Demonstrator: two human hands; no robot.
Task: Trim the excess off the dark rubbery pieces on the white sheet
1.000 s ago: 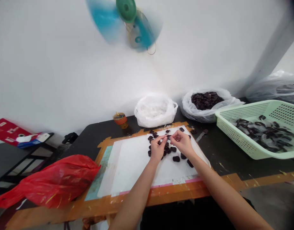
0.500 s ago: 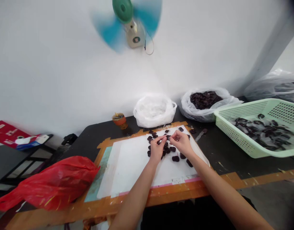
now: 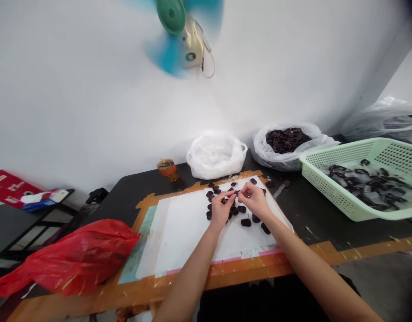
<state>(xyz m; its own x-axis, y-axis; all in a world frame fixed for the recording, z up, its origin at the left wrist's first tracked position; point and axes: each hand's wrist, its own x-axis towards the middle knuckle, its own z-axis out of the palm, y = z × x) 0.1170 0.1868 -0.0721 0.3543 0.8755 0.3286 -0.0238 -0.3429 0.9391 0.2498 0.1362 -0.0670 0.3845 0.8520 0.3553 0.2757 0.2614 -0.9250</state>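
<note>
Over a white sheet (image 3: 184, 232) on the table, my left hand (image 3: 222, 206) and my right hand (image 3: 252, 197) meet with their fingertips pinched. Between them is one small dark piece (image 3: 237, 192), mostly hidden by the fingers; both hands grip it. Several loose dark brown, glossy rounded pieces (image 3: 246, 222) lie on the sheet around and under the hands. Which exact kind of part they are I cannot make out.
A green basket (image 3: 351, 210) of dark pieces with clear parts stands right. Behind are a bag of dark pieces (image 3: 286, 141), a white bag (image 3: 216, 156) and an orange-brown jar (image 3: 167, 170). A red bag (image 3: 81, 257) lies left. A fan (image 3: 172, 18) spins above.
My fingers have shifted slightly around the dark piece, which now shows less between them. The loose pieces on the sheet lie as before.
</note>
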